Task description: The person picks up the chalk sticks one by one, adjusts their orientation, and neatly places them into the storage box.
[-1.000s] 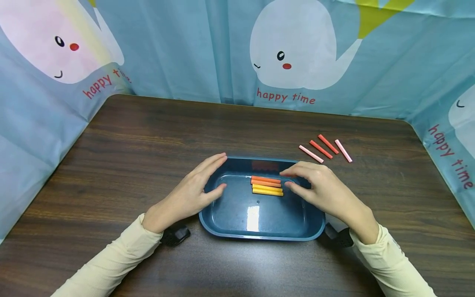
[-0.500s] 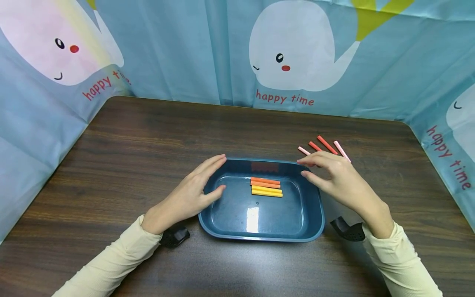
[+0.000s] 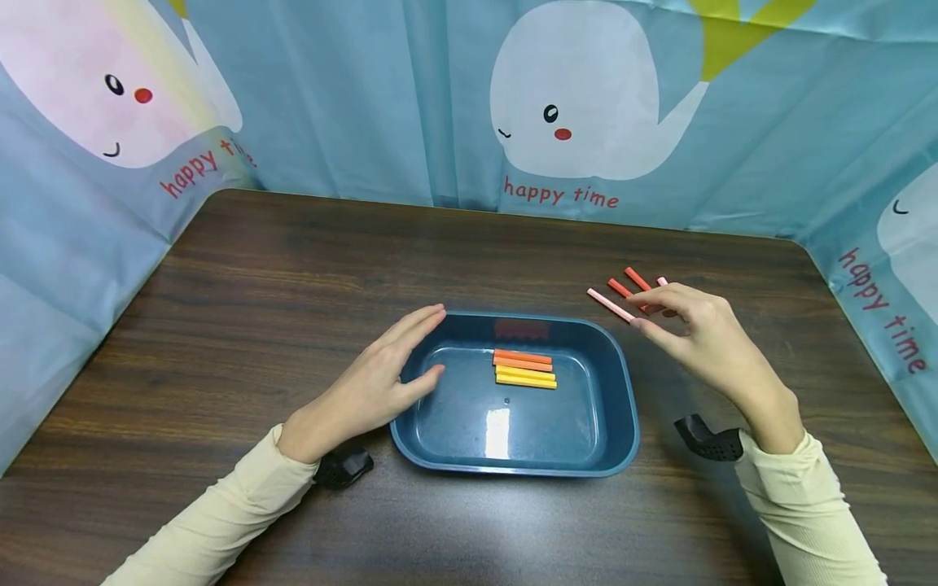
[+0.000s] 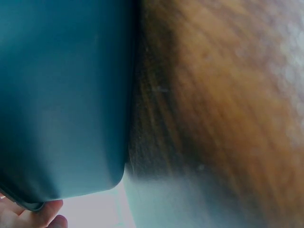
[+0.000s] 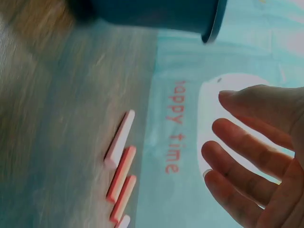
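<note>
A dark blue plastic tray [image 3: 454, 427] holds orange sticks [image 3: 523, 357] and yellow sticks [image 3: 525, 382], short and crayon-like, side by side. My left hand [image 3: 370, 387] rests at its left end, thumb over the inside and fingers relaxed along the rim. In the left wrist view, fingertips [image 4: 40, 216] show at the far corner of the tray. Beyond the tray's right corner, my right hand [image 3: 707, 342] hovers with nothing between thumb and fingers. Nearest to it are a pink stick [image 3: 610, 304] and red sticks [image 3: 637, 277]; another pink stick [image 3: 663, 282] is mostly hidden behind it.
The brown wooden table [image 3: 293, 268] carries everything. A light blue curtain [image 3: 381, 106] with whale prints hangs along its back and sides. Black wrist cameras, such as the right one [image 3: 707, 439], sit under both wrists near the tray.
My right hand has moved from over the inside of the tray, across its right rim, to the loose pink and red sticks. The left hand stays at the left end.
</note>
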Motion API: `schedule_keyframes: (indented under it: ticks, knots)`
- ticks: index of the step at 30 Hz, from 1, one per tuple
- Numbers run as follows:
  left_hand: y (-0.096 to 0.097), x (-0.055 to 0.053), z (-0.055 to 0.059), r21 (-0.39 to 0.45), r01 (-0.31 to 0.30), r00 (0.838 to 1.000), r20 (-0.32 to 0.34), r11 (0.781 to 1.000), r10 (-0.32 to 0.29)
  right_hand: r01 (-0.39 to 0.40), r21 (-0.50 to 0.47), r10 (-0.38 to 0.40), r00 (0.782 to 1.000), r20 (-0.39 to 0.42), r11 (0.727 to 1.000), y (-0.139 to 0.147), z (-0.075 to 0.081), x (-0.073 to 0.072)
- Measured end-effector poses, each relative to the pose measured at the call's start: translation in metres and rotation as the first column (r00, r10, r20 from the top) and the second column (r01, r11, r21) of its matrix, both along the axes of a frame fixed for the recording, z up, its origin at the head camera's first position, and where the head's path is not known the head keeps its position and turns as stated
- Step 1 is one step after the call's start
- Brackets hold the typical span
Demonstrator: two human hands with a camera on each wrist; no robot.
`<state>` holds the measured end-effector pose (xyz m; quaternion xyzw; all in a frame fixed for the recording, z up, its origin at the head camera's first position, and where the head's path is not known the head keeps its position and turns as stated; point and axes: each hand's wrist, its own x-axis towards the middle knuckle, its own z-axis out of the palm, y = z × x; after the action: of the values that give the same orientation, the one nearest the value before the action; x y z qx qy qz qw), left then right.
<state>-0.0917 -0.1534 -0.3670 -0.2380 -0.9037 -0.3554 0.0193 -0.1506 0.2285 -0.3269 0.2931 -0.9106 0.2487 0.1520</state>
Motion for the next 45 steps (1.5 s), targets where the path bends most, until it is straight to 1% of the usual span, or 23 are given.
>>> schedule_keyframes:
  ticks: [3,9,13,19,23,26,31,39,45]
  knots:
    - [0.0,0.0,0.0,0.002,0.002,1.0,-0.002,1.0,-0.002,0.041,0.013,-0.041,0.999,0.018,0.999,0.007,-0.002,-0.003]
    - [-0.001,0.0,0.001,0.009,0.004,1.0,-0.008,1.0,-0.004,0.084,0.046,-0.086,0.995,0.041,0.995,0.018,-0.012,-0.012]
    - [-0.001,0.0,0.001,0.005,-0.001,1.0,-0.004,1.0,0.001,0.125,0.079,-0.13,0.99,0.059,0.989,0.026,-0.015,-0.018]
    - [0.001,-0.001,0.001,0.001,0.003,1.0,-0.011,1.0,-0.003,0.173,0.116,-0.188,0.972,0.138,0.978,0.04,-0.017,-0.023]
    - [0.0,0.0,0.0,0.007,0.003,1.0,-0.015,1.0,-0.003,0.176,0.131,-0.199,0.961,0.191,0.976,0.048,-0.022,-0.03]
    - [0.0,0.0,0.0,0.003,-0.001,1.0,-0.017,1.0,0.001,0.175,0.159,-0.207,0.955,0.213,0.972,0.051,-0.024,-0.037]
    - [0.0,0.0,0.0,0.0,0.001,1.0,-0.018,1.0,-0.001,0.189,0.201,-0.234,0.943,0.236,0.961,0.056,-0.025,-0.045]
    - [0.0,0.0,0.0,0.012,0.005,1.0,-0.012,1.0,-0.004,0.187,0.237,-0.247,0.934,0.258,0.953,0.06,-0.031,-0.053]
    - [0.0,0.0,0.0,0.014,0.007,1.0,-0.013,1.0,-0.007,0.19,0.281,-0.274,0.913,0.302,0.941,0.062,-0.034,-0.06]
